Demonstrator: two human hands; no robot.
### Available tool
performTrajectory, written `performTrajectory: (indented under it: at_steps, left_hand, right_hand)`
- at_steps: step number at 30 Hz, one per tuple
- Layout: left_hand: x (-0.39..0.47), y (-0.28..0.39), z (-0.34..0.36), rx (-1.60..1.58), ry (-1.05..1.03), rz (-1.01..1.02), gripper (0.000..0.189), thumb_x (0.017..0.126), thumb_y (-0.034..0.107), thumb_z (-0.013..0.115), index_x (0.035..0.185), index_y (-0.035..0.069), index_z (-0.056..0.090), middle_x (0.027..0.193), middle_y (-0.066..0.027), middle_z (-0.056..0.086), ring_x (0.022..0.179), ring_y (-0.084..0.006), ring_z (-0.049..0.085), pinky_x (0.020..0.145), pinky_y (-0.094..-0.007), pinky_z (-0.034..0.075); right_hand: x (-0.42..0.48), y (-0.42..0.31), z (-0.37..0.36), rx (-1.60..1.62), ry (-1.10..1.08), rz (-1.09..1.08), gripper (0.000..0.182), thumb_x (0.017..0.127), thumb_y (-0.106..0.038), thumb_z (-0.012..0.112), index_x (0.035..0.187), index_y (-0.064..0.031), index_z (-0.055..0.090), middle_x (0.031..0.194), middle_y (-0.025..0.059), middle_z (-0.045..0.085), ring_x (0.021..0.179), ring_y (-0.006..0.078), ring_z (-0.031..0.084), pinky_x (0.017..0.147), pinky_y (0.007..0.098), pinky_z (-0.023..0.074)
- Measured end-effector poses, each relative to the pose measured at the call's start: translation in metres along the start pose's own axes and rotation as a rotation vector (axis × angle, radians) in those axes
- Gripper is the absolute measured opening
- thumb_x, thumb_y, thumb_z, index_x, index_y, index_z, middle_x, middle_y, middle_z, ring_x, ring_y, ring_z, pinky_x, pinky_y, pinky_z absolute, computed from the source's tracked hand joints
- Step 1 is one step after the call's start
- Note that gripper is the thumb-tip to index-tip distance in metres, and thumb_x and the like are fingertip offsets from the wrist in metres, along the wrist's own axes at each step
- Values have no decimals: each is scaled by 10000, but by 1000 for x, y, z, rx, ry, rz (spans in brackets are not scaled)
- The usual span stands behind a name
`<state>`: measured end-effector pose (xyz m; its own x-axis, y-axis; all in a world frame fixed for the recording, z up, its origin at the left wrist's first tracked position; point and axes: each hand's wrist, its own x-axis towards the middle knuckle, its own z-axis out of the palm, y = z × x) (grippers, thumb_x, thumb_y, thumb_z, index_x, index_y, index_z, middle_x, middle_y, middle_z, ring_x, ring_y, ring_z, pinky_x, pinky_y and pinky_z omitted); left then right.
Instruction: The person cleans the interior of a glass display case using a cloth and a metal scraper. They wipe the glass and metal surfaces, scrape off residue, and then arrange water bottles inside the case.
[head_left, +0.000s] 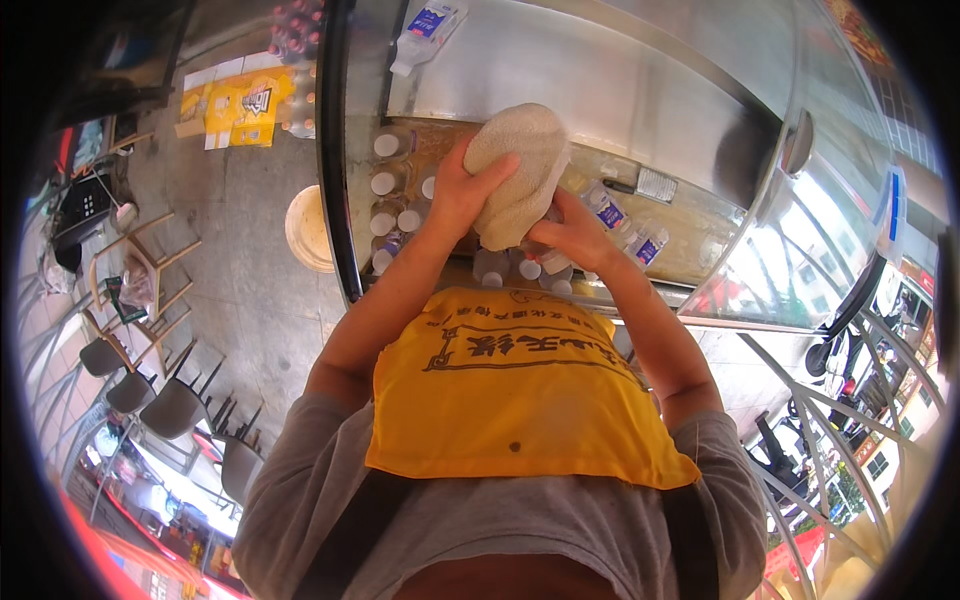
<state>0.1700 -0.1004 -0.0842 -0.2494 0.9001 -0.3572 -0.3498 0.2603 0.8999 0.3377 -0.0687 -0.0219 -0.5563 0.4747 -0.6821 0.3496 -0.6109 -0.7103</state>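
Observation:
My left hand (469, 184) grips a beige towelling cloth (521, 169), its thumb lying across the front. At the cloth's lower right edge, my right hand (574, 229) is closed around what looks like a clear plastic bottle (553, 259), mostly hidden by fingers and cloth. Below the hands, more capped bottles (491, 266) stand in a metal-framed case. White-capped bottles (386, 182) line its left side. Two clear bottles with blue labels (606, 208) (649, 244) are right of my right hand.
A cleaver (652, 184) lies on the brownish case floor (694, 217). Another labelled bottle (427, 34) lies on the steel panel (600, 75). Glass (795, 247) bounds the right. Leftward are a round tub (307, 229), flattened yellow carton (244, 101) and chairs (176, 405).

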Motion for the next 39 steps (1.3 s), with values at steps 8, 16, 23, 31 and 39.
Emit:
performTrajectory:
  at_steps: [8, 16, 23, 31, 39]
  left_hand:
    - [21, 15, 2, -363, -17, -434, 432, 853, 377, 637, 1113, 34, 592, 990, -72, 638, 870, -172, 612, 750, -305, 503]
    - [29, -1, -10, -771, -360, -618, 438, 859, 367, 635, 1149, 48, 561, 1020, -87, 632, 901, -191, 617, 761, -328, 524]
    - [43, -34, -30, -906, -264, -444, 335, 892, 325, 567, 1071, 42, 561, 984, -105, 627, 832, -219, 612, 648, -342, 511]
    - [6, -105, -60, -1121, -440, -391, 277, 920, 295, 505, 1068, 61, 487, 1029, -135, 564, 838, -302, 589, 591, -360, 495]
    - [-7, -55, -64, -804, -294, -434, 302, 917, 298, 513, 1095, 58, 472, 979, -160, 584, 873, -314, 598, 632, -395, 519]
  right_hand:
    - [-2, 20, -31, 662, -402, 184, 528, 767, -388, 594, 1156, -43, 499, 925, 147, 593, 596, 200, 524, 479, 259, 399]
    - [6, 29, -18, 882, -678, 188, 661, 722, -477, 594, 1240, -91, 452, 929, 212, 553, 534, 197, 446, 450, 256, 367]
    - [49, 14, -21, 841, -602, 59, 744, 695, -440, 674, 1283, -65, 413, 992, 233, 567, 567, 238, 520, 427, 294, 431]
    - [205, -37, -36, 516, 117, -105, 522, 826, -327, 631, 1181, 27, 485, 1006, 142, 603, 826, 241, 621, 719, 352, 523]
    - [310, -74, -26, -165, 382, -89, 574, 790, -389, 672, 1127, 48, 514, 920, 144, 630, 834, 217, 630, 732, 337, 524]
